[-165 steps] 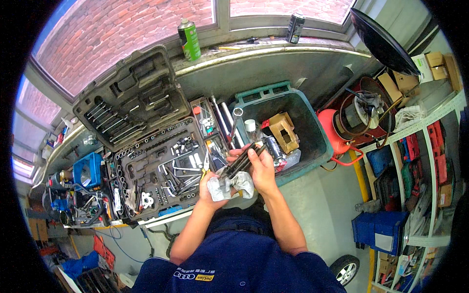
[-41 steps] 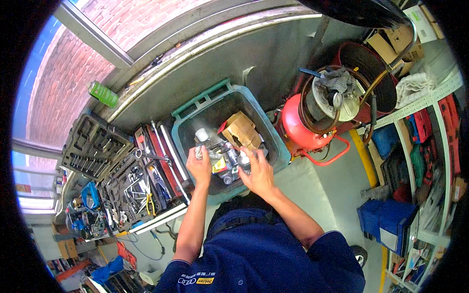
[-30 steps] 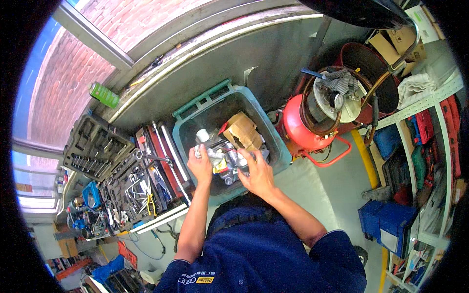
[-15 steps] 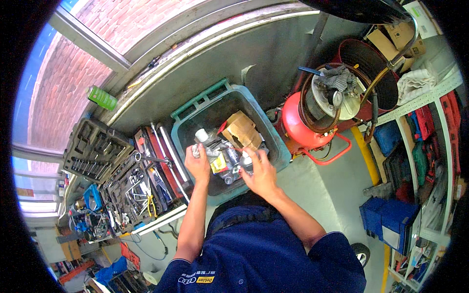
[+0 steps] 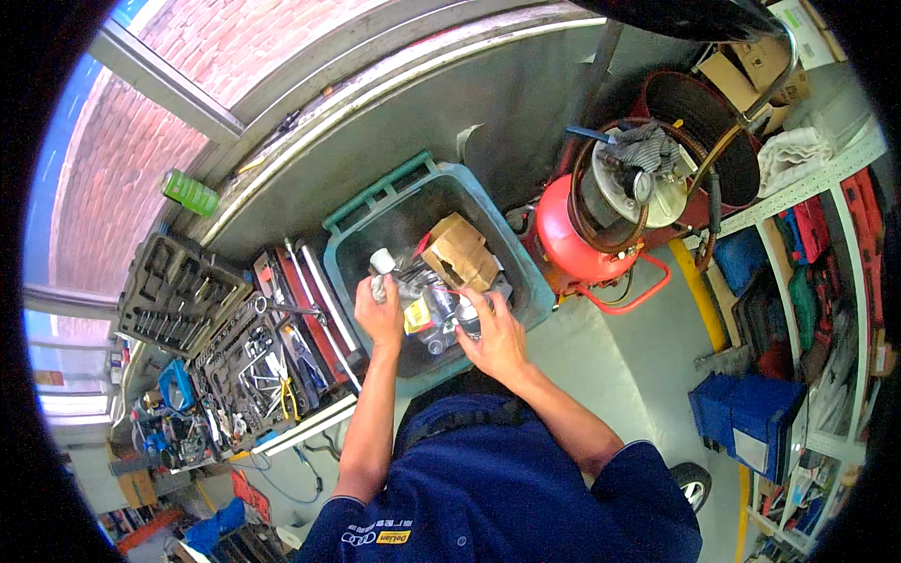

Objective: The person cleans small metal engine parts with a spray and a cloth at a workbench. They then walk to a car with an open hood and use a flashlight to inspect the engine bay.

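Note:
My left hand (image 5: pixel 378 317) is over the open green bin (image 5: pixel 528 293), closed around a pale, crumpled piece (image 5: pixel 378 286); a white cap (image 5: pixel 382 260) lies just beyond it. My right hand (image 5: pixel 497 342) is at the bin's near right side, its fingers around a small dark can (image 5: pixel 466 317). Inside the bin lie a folded piece of brown cardboard (image 5: pixel 460 251), a yellow-labelled packet (image 5: pixel 417 317) and other mixed scrap. What lies under my hands is hidden.
A red compressor (image 5: pixel 587 242) with coiled hose stands right of the bin. To the left are an open socket case (image 5: pixel 176 293) and a tool tray (image 5: pixel 251 361). A green can (image 5: pixel 190 192) rests on the window ledge. Blue crates (image 5: pixel 741 415) and shelving stand at right.
Five seconds ago both hands held a part with a white cloth over the tool cases. Since then the view turned right to the bin; in the last second the hands barely shifted.

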Demonstrator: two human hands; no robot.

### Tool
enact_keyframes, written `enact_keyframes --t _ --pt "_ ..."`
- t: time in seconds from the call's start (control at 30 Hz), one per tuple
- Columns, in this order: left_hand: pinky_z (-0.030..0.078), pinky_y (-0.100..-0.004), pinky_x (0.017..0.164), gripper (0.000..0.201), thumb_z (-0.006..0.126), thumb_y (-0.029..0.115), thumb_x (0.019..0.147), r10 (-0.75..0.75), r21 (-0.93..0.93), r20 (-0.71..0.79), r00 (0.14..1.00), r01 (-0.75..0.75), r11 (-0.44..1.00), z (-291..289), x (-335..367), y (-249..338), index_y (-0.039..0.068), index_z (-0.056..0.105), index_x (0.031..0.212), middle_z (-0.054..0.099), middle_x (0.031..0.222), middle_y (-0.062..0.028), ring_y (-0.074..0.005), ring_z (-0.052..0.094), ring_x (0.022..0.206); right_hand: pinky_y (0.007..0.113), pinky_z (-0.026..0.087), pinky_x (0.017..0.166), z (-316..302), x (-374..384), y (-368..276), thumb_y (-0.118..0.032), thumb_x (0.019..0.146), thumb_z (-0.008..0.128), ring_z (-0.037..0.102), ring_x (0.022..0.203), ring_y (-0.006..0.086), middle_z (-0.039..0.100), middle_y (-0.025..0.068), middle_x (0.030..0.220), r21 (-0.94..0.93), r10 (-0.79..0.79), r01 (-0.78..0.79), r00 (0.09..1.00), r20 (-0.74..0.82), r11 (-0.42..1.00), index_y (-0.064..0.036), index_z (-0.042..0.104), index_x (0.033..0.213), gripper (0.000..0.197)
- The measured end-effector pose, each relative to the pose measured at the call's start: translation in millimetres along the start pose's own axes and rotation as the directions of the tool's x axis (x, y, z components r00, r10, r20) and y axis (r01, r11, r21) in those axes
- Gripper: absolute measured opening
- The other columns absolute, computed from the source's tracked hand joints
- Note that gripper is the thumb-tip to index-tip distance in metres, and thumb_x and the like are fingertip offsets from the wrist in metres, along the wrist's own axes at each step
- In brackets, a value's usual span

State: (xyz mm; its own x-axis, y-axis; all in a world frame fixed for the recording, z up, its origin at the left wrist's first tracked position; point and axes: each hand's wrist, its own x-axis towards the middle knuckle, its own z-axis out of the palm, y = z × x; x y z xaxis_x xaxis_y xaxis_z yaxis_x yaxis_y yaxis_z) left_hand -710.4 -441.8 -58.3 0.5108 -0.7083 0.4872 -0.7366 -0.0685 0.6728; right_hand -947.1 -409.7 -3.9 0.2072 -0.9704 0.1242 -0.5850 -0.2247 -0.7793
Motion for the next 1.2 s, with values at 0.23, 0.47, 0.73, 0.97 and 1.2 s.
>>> enact_keyframes --t 0.23,0.47,0.73,0.97,1.2 --pt "0.053 -0.0446 0.071 0.023 0.075 0.020 0.095 0.035 0.004 0.013 0.999 -0.035 0.999 0 3 -9 0.000 0.066 0.101 0.067 0.087 -0.0184 -0.0377 0.067 0.078 0.055 0.059 0.079 -4 10 -7 -0.022 0.086 0.079 0.068 0.101 0.0461 0.057 0.0206 0.125 0.050 -0.040 0.040 0.999 -0.006 0.998 -0.0250 0.047 0.149 0.071" --pt "0.053 -0.0438 0.068 0.022 0.079 0.016 0.089 0.206 0.003 0.105 0.973 -0.208 0.978 1 10 -9 0.001 0.064 0.096 0.066 0.087 -0.0163 -0.0364 0.066 0.076 0.054 0.059 0.081 -3 19 -2 -0.022 0.085 0.080 0.067 0.101 0.0469 0.058 0.0209 0.124 0.065 -0.024 0.023 1.000 0.006 0.998 -0.0250 0.045 0.151 0.075" --pt "0.051 -0.0401 0.061 0.035 0.088 0.019 0.073 0.725 -0.087 0.391 0.566 -0.762 0.642 -36 45 -13 0.008 0.063 0.097 0.063 0.086 -0.0093 -0.0278 0.064 0.072 0.054 0.058 0.086 -44 20 -23 -0.023 0.086 0.079 0.068 0.106 0.0466 0.060 0.0210 0.125 0.136 0.023 -0.044 0.988 0.152 0.990 -0.0235 0.044 0.151 0.074" --pt "0.050 -0.0396 0.057 0.039 0.082 0.031 0.073 0.816 -0.237 0.510 0.273 -0.867 0.439 -48 68 -6 0.009 0.063 0.100 0.063 0.091 -0.0085 -0.0273 0.062 0.072 0.056 0.058 0.085 -44 25 -14 -0.023 0.084 0.080 0.068 0.104 0.0480 0.060 0.0221 0.127 0.142 -0.010 -0.013 0.987 0.161 0.990 -0.0256 0.041 0.153 0.079" --pt "0.047 -0.0370 0.055 0.033 0.078 0.028 0.075 0.858 -0.329 0.503 0.099 -0.897 0.296 -62 73 12 0.011 0.064 0.099 0.059 0.088 -0.0071 -0.0230 0.059 0.070 0.055 0.057 0.087 -48 30 -8 -0.021 0.083 0.081 0.067 0.107 0.0476 0.062 0.0228 0.127 0.111 0.013 -0.035 0.982 0.189 0.993 -0.0218 0.042 0.151 0.079"
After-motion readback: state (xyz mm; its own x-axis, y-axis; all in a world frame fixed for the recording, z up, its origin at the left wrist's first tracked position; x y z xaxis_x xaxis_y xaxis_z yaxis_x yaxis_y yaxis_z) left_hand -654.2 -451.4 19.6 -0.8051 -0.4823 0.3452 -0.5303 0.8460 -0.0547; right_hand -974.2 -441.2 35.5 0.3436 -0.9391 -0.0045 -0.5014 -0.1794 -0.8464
